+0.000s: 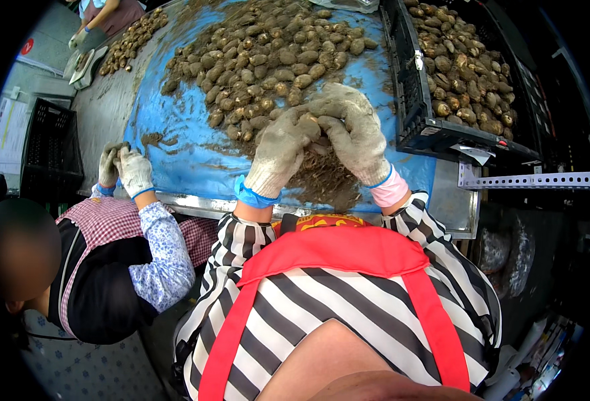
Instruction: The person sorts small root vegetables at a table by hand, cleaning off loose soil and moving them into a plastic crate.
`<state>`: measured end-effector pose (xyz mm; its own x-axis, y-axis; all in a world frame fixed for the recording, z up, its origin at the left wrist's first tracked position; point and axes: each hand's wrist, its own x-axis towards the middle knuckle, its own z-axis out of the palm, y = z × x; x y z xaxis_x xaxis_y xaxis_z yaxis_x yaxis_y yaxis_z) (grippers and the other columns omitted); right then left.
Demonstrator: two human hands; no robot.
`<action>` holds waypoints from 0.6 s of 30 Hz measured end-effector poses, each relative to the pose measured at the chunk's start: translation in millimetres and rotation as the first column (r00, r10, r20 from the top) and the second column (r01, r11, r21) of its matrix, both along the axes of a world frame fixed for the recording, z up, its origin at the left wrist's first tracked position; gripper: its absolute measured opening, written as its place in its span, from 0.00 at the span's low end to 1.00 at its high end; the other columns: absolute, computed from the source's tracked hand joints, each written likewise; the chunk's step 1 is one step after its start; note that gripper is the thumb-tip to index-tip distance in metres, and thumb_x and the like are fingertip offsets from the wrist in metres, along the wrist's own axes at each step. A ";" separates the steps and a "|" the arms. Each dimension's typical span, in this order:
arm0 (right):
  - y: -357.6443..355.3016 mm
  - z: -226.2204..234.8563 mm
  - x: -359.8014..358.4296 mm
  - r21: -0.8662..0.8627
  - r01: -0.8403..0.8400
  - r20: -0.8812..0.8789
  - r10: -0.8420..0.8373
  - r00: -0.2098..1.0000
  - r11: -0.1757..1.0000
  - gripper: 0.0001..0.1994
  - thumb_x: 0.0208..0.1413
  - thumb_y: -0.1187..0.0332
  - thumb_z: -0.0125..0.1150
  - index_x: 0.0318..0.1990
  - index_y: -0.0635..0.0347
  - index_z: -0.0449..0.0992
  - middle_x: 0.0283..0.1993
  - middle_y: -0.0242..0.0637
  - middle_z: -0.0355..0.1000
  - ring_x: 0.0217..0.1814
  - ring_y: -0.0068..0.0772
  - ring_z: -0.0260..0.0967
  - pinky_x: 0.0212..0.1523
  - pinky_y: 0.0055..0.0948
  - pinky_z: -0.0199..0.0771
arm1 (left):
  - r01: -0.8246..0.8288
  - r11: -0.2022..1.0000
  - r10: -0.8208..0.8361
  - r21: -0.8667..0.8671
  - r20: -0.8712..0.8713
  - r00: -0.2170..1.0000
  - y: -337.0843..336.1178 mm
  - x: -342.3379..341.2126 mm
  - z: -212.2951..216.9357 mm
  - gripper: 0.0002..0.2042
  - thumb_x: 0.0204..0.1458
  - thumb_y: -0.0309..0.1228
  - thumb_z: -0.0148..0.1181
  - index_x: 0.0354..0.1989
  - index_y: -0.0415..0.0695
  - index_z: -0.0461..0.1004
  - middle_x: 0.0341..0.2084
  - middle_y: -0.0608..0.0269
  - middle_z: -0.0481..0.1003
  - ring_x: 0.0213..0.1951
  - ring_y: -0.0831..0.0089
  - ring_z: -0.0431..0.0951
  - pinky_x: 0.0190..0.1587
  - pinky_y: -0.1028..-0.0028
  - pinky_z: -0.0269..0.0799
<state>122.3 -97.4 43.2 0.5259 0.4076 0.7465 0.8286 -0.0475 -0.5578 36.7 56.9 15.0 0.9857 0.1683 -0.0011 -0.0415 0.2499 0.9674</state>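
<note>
My left hand (pixel 283 144) and my right hand (pixel 354 130), in soil-stained white knitted gloves, meet over the near side of a blue-sheeted table. The fingers of both are curled inward and nearly touch at the tips. Whatever lies between them is hidden by the gloves. Just beyond spreads a large heap of small brown taro roots (pixel 261 63), caked in soil. Beneath my hands lies a pile of loose dark soil and root fibres (pixel 325 179).
A black crate (pixel 412 137) full of taro roots stands at the right. At my left, a co-worker's gloved hands (pixel 126 168) are over the table edge. Another person (pixel 107 13) works at the far left near a scale (pixel 89 67) and a smaller taro pile (pixel 134 41). An upright black crate (pixel 51 144) stands left.
</note>
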 end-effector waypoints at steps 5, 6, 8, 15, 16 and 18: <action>-11.0 -21.3 34.9 0.009 0.031 -0.198 -0.029 0.980 0.999 0.06 0.53 0.78 0.64 0.38 0.64 0.82 0.49 0.40 0.79 0.50 0.43 0.78 0.56 0.40 0.76 | 0.058 0.998 -0.057 0.031 -0.031 0.998 -4.7 -8.1 33.7 0.28 0.58 0.34 0.63 0.64 0.32 0.66 0.48 0.54 0.79 0.42 0.70 0.81 0.41 0.72 0.81; -16.5 -22.8 34.2 0.107 -0.072 -0.410 0.110 0.905 0.992 0.07 0.54 0.78 0.64 0.40 0.64 0.82 0.51 0.39 0.79 0.51 0.42 0.77 0.57 0.39 0.75 | 0.019 0.983 -0.017 0.184 -0.013 1.000 -0.5 -5.4 27.5 0.31 0.57 0.36 0.64 0.66 0.32 0.64 0.50 0.53 0.79 0.43 0.69 0.81 0.42 0.72 0.80; -27.3 -15.0 34.8 0.255 -0.342 -0.547 0.426 0.721 0.905 0.12 0.58 0.75 0.61 0.49 0.64 0.81 0.58 0.41 0.76 0.61 0.39 0.72 0.64 0.37 0.69 | -0.047 0.916 0.044 0.399 0.017 0.999 2.9 -4.5 21.0 0.37 0.54 0.40 0.67 0.69 0.35 0.62 0.53 0.49 0.77 0.49 0.65 0.80 0.48 0.70 0.78; -17.1 -4.4 13.3 0.079 -0.471 -0.624 0.412 0.664 0.879 0.15 0.59 0.68 0.63 0.52 0.56 0.83 0.64 0.46 0.71 0.73 0.40 0.60 0.72 0.40 0.59 | -0.061 0.791 0.065 0.609 0.016 0.998 -5.2 -7.6 39.6 0.46 0.46 0.42 0.72 0.74 0.41 0.57 0.59 0.44 0.74 0.60 0.59 0.76 0.61 0.67 0.71; -14.6 -1.9 14.2 -0.095 -0.368 -0.495 0.277 0.824 0.925 0.15 0.59 0.67 0.63 0.52 0.59 0.82 0.61 0.46 0.74 0.67 0.39 0.67 0.69 0.39 0.63 | -0.056 0.775 0.050 0.630 0.028 0.998 -4.4 -9.4 40.5 0.46 0.46 0.41 0.72 0.74 0.40 0.56 0.60 0.44 0.73 0.60 0.60 0.76 0.61 0.67 0.71; -9.6 -10.2 25.8 -0.125 -0.226 -0.424 0.154 0.893 0.966 0.13 0.60 0.67 0.63 0.49 0.61 0.83 0.59 0.47 0.75 0.62 0.38 0.71 0.66 0.37 0.66 | 0.003 0.888 -0.001 0.459 -0.004 1.000 -0.5 -10.0 27.2 0.46 0.47 0.38 0.71 0.75 0.37 0.54 0.60 0.45 0.73 0.58 0.61 0.76 0.60 0.68 0.71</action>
